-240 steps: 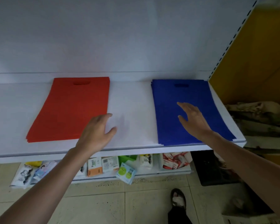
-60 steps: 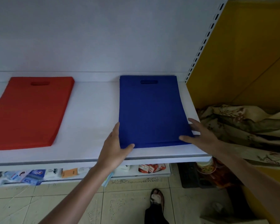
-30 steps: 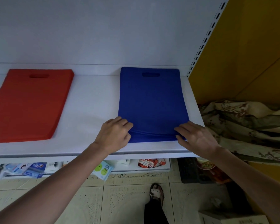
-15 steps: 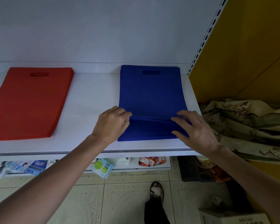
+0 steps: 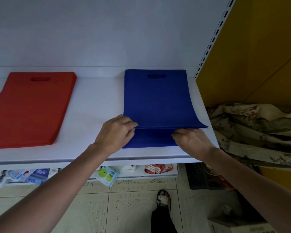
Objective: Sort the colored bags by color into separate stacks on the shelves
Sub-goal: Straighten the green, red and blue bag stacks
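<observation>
A stack of blue bags point(image 5: 156, 101) lies at the right end of the white shelf point(image 5: 94, 106), handle cut-outs toward the back wall. My left hand point(image 5: 117, 132) pinches the near left edge of the upper blue bags, which are lifted off the lowest blue bag point(image 5: 151, 139). My right hand point(image 5: 191, 140) grips the same lifted edge at the near right. A stack of red bags point(image 5: 30, 108) lies flat at the shelf's left end, untouched.
A yellow wall point(image 5: 252, 52) stands right of the shelf upright, with patterned cloth point(image 5: 255, 130) bunched below it. A lower shelf holds small packets point(image 5: 107, 174) and red boxes point(image 5: 158, 169). A sandalled foot point(image 5: 163, 200) stands on the tiled floor beside a cardboard box point(image 5: 242, 226).
Both hands went from squaring the blue stack's sides to curling onto its near edge. The upper blue bags have risen, exposing the bottom bag's near strip.
</observation>
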A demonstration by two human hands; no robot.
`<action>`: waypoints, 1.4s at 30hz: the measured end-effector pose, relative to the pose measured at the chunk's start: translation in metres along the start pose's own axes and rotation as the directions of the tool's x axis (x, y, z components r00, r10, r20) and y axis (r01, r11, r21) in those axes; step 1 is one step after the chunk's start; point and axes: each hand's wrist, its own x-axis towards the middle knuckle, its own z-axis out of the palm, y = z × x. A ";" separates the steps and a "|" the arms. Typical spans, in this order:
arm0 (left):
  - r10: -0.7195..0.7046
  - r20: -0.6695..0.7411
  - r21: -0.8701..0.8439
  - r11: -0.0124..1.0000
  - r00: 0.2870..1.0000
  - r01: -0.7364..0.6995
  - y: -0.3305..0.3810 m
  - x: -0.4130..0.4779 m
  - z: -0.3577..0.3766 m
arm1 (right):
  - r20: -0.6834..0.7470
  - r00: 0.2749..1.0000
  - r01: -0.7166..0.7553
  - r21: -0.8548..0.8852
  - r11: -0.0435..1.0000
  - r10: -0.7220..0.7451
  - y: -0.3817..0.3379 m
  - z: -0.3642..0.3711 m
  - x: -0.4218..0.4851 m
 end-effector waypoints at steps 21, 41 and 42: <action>0.070 0.112 -0.008 0.998 0.991 -0.070 0.006 -0.028 0.016 | -0.246 0.952 -0.138 0.184 0.973 0.182 -0.002 -0.015 -0.035; -0.676 0.450 -0.534 0.320 0.584 0.782 0.025 0.025 -0.005 | 0.454 0.484 -0.840 0.480 0.252 0.748 0.045 -0.010 0.039; -0.660 0.480 -0.561 0.276 0.578 0.781 0.027 0.025 -0.004 | 0.469 0.492 -0.833 0.500 0.239 0.733 0.043 -0.011 0.043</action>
